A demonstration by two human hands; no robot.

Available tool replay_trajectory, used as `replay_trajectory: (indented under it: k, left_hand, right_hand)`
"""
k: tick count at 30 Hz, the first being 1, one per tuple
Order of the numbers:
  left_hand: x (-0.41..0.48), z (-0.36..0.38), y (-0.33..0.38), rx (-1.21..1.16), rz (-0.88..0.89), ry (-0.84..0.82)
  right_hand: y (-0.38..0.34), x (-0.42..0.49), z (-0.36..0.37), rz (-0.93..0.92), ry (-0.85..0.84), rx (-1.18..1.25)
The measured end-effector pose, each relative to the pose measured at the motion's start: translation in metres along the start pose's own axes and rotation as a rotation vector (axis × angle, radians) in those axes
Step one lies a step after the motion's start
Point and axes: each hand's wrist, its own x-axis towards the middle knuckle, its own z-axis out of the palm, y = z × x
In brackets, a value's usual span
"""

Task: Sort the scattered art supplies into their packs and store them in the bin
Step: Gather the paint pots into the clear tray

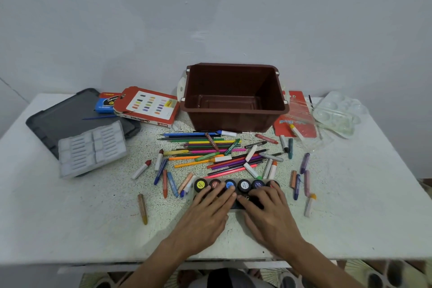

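**Ana:** Where's the paint set, and what are the hands doing with it?

**Ben:** The black tray of round paint pots with coloured lids (244, 186) lies near the middle of the white speckled table (70, 217), on the near side of the heap of coloured pencils (201, 145). The left hand (210, 208) and right hand (268, 208) lie side by side on its near row. Their fingers are stretched out flat, so they press rather than grip.

**Ana:** So the pots are being seated?

**Ben:** That's my reading. Push straight down and evenly, so no pot tips in its socket. The six lids in the far row look level, and the hands hide the near row.

**Ana:** And after that?

**Ben:** Take the tray by both short ends, since a thin pack may bend in the middle. Mind the loose wax crayons (171, 183) just beside its left end. The brown open-topped plastic bin (233, 119) stands at the far side, beyond the pencils, so carry the tray level over them.
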Motion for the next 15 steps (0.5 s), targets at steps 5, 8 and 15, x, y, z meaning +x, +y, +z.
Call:
replay_trajectory:
  k: [5, 8, 15]
  left_hand:
    - [0.001, -0.001, 0.001, -0.003, -0.009, 0.007]
    - [0.001, -0.001, 0.001, -0.009, -0.016, 0.008]
    - [0.001, 0.000, 0.001, -0.029, -0.029, 0.013]
  right_hand:
    - [0.003, 0.005, -0.002, 0.083, 0.025, 0.156]
    - [0.004, 0.010, -0.005, 0.098, 0.012, 0.207]
    - [0.006, 0.009, -0.005, 0.083, -0.002, 0.205]
